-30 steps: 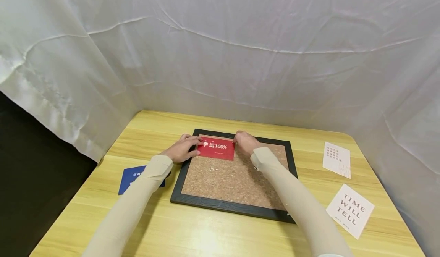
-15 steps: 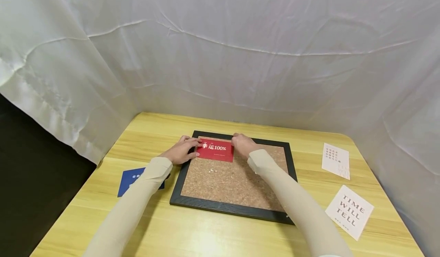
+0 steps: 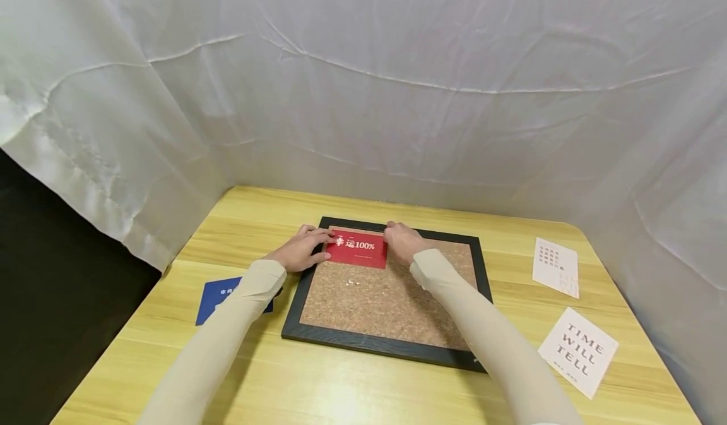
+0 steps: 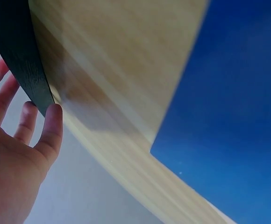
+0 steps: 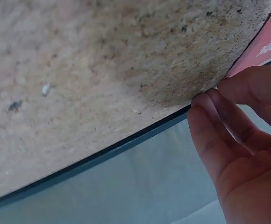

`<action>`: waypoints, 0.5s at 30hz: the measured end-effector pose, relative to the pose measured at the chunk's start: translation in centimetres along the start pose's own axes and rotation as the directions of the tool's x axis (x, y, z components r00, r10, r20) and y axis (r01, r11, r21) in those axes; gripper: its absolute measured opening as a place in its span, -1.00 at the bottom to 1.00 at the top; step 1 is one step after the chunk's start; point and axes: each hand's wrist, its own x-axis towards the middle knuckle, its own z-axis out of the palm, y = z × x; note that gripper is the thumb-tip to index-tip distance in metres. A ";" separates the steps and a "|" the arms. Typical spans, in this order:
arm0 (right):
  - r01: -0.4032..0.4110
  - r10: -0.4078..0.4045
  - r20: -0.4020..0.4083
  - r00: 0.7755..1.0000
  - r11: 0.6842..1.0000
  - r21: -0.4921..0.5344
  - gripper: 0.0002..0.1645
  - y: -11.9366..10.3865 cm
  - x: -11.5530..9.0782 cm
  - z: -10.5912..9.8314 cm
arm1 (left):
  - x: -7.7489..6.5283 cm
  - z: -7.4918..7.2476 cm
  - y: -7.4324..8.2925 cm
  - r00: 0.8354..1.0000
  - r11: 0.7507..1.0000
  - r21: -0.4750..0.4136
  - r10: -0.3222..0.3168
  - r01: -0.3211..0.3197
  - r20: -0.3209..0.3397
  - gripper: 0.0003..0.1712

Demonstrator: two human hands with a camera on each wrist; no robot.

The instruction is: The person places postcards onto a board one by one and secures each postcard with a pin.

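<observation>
Lying between both hands on the corkboard [image 3: 386, 299]: red card [image 3: 358, 249]. Left hand [image 3: 299, 249] open, fingers spread, tips at the card's left edge. Right hand [image 3: 404, 242]: thumb and fingertips drawn together at its far right corner; pinch cannot be confirmed. Blue card [image 3: 218, 295] lies nearer the person than the left hand, partly behind the sleeve [image 3: 244, 308].

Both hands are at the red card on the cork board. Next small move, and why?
Probably press down the red card at its upper right corner: the right hand has its fingertips there, and the left hand touches the card's left side.
</observation>
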 end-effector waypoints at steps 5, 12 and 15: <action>-0.051 0.047 0.034 0.998 0.990 0.131 -0.80 0.6 0.0 0.1 | 0.1 0.1 0.1 1.000 1.000 -0.010 0.000 0.000 -0.002 -0.46; -0.037 0.034 0.017 0.999 0.961 0.274 -0.71 1.3 -0.8 -0.4 | 0.3 0.2 0.1 1.000 1.000 -0.003 -0.001 0.001 -0.002 -0.45; -0.035 0.030 0.020 0.999 0.948 0.317 -0.70 1.6 -1.2 -0.6 | 0.3 0.2 0.1 1.000 1.000 -0.004 -0.003 0.003 0.000 -0.45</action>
